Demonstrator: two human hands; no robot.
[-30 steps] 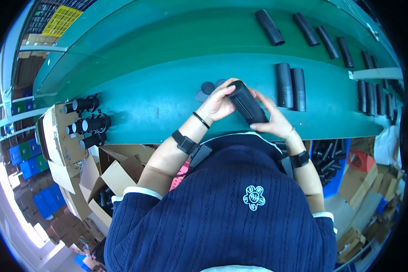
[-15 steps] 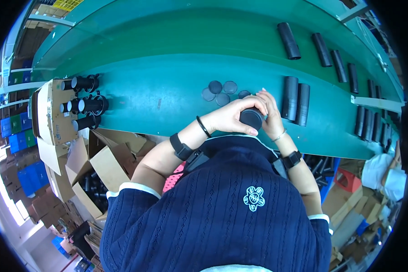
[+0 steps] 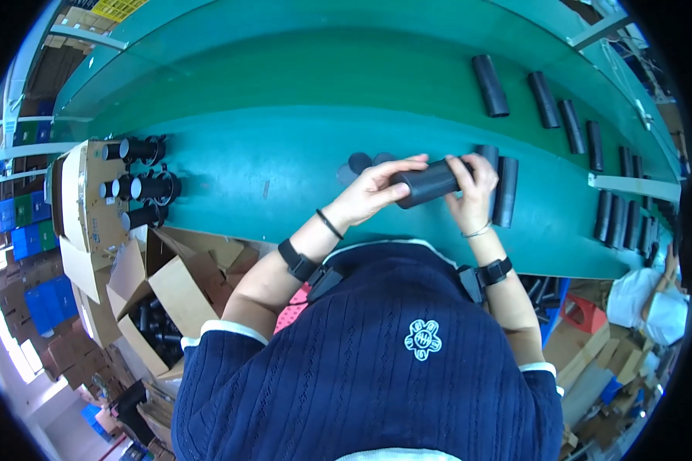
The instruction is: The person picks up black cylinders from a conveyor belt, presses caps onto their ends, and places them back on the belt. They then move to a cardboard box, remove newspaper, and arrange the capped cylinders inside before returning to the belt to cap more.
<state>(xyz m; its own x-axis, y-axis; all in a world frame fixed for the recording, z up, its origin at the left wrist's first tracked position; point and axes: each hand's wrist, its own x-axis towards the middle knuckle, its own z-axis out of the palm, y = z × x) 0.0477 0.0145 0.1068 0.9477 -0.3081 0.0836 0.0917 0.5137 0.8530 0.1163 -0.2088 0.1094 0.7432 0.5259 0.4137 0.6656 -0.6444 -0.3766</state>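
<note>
A black cylindrical tube (image 3: 430, 184) is held sideways over the near part of the green bench, tilted slightly up to the right. My left hand (image 3: 370, 190) grips its left end, thumb on the near side. Fingers of my right hand (image 3: 473, 183) wrap over the right end. Several flat, round, dark caps (image 3: 360, 162) lie on the bench just beyond my left hand, partly covered by it. Two similar black tubes (image 3: 506, 194) lie side by side to the right of my right hand, one of them partly hidden behind it.
More black tubes (image 3: 544, 100) lie spaced along the bench's far right, with a further row (image 3: 623, 219) near the right end. Black tubes with ring fittings (image 3: 155, 187) stand at the left, beside a cardboard box (image 3: 92, 196). An open carton (image 3: 158, 330) holds black parts below.
The tube has swung from end-up to lying sideways between my hands. My right hand has shifted onto its right end, and my left hand has moved left.
</note>
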